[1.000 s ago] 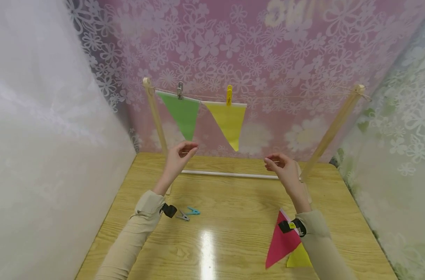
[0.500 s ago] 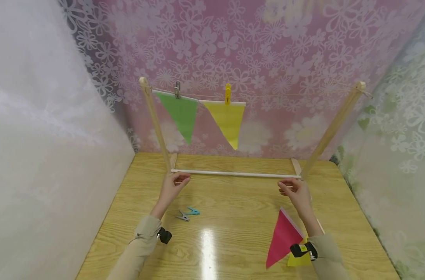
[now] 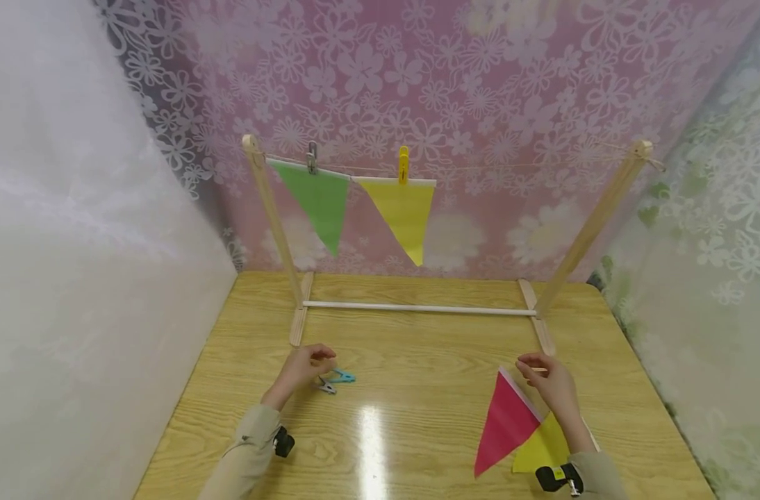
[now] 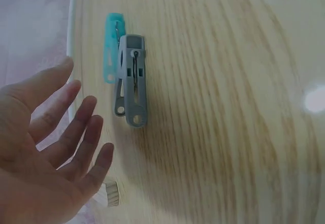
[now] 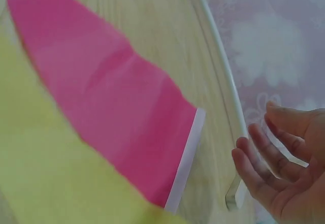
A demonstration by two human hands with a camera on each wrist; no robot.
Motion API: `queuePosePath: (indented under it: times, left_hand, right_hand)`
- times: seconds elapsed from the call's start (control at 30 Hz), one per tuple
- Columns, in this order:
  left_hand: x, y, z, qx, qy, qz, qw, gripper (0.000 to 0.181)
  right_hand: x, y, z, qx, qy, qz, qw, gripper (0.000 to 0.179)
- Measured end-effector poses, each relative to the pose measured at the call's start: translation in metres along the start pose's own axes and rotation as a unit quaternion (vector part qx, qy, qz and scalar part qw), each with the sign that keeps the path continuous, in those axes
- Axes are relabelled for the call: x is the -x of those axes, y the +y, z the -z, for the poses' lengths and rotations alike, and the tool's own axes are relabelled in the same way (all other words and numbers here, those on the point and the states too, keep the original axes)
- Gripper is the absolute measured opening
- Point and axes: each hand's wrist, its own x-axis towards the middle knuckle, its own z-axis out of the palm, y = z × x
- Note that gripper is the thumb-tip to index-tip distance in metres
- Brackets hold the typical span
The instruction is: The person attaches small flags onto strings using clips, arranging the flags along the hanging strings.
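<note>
Beige-sleeved, the left hand (image 3: pixel 305 364) is hovering beside two loose clips, its fingers slightly bent and spreading apart, gripping nothing. In the left wrist view, its fingertips are staying clear of a grey plastic clothespin (image 4: pixel 135 82) and a translucent turquoise clothespin (image 4: pixel 110 56), which are overlapping there. The right hand (image 3: pixel 551 382) is hanging near the white-edged end of a deep pink triangular pennant (image 3: pixel 505 423), fingers also loosely bent and apart, holding nothing. That pennant is lying on the wood-grain table (image 3: pixel 417 375), adjoining a second, yellow triangular pennant (image 3: pixel 533 448).

Both hands are dropping: a second ago they were hovering higher, nearer the hanging pieces, and now they are sitting in front of the slim white crossbar (image 3: pixel 417 308). Farther out, a thin twine line (image 3: pixel 517 164) is stretching between two pale wooden posts, carrying a green triangular pennant (image 3: pixel 317 205) under a grey metallic-looking clip (image 3: pixel 312 158) and a yellow hanging pennant (image 3: pixel 401 212) under a yellow clip (image 3: pixel 403 167). These are keeping their places, so the shift seems to be bringing attention from the line to the loose pieces.
</note>
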Motion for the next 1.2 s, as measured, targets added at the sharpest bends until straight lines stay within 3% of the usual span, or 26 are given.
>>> queuePosePath:
  times: [0.2, 0.47, 0.63, 0.9, 1.2]
  left_hand:
    - [0.005, -0.005, -0.002, -0.033, -0.038, 0.000, 0.9987, 0.028]
    - [0.005, -0.003, -0.005, -0.071, -0.042, -0.015, 0.9965, 0.028]
    - [0.003, -0.003, -0.007, -0.082, -0.039, -0.027, 0.9955, 0.023]
    - [0.001, -0.003, -0.010, -0.086, -0.024, -0.019, 0.9958, 0.018]
    - [-0.004, -0.008, -0.014, -0.081, -0.007, -0.026, 0.9963, 0.021]
  right_hand:
    - [0.010, 0.013, 0.007, 0.103, -0.041, -0.022, 0.9936, 0.029]
    - [0.012, 0.025, 0.005, 0.188, -0.108, -0.029, 0.9758, 0.015]
    - [0.011, 0.026, -0.004, 0.210, -0.093, -0.014, 0.9732, 0.011]
    - [0.003, 0.018, -0.023, 0.203, -0.058, 0.024, 0.9771, 0.013]
    - [0.000, 0.009, -0.030, 0.189, -0.045, 0.034, 0.9804, 0.013]
